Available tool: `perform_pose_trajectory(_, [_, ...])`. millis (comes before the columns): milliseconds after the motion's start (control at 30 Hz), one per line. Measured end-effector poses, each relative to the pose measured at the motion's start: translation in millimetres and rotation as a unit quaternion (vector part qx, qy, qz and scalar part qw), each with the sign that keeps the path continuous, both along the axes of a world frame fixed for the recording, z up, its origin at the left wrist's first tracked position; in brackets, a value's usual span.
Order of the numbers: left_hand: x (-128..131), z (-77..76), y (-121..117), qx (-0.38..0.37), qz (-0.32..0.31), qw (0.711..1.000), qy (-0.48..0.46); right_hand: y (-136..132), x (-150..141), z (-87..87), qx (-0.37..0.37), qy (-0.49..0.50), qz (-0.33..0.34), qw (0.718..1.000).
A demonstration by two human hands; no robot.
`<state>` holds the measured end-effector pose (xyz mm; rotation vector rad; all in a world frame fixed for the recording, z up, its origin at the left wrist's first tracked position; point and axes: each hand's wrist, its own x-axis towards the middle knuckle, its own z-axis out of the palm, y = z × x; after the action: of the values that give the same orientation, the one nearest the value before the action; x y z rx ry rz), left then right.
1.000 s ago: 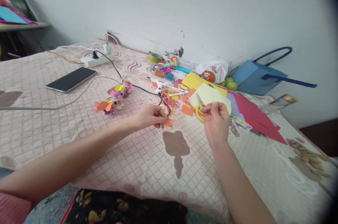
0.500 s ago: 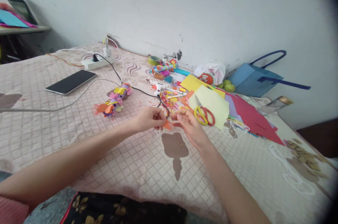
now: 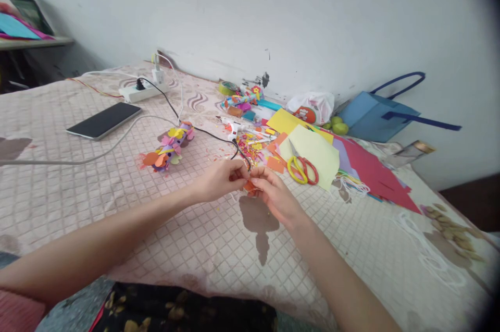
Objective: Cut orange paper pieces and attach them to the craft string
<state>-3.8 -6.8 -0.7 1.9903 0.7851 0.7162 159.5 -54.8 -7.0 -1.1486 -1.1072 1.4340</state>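
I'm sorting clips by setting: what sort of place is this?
Probably a home crafting area: yellow-and-red-handled metal scissors, tiny multicoloured scraps and a pale diamond-patterned cloth suggest it.

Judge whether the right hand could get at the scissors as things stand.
Probably yes: the scissors lie uncovered close to the right hand, though that hand is pinching a small orange piece and would need freeing first.

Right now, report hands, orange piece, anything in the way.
Left hand and right hand pinching orange piece between them. Scissors lying loose, right of both hands. Black cord close behind the hands.
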Motion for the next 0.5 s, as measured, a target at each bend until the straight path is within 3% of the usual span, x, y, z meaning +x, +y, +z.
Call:
perform_pose_trajectory(267, [0.2,1.1,-2.0,0.019,0.005,1.000,0.010,1.2,0.9,-4.5,-0.026,0.055,0.001,0.998])
perform_pose_trajectory(500, [2.8,-4.8,1.4,-0.070,-0.026,0.996,-0.038,1.0,-0.8,-3.9,0.006,0.039,0.002,0.999])
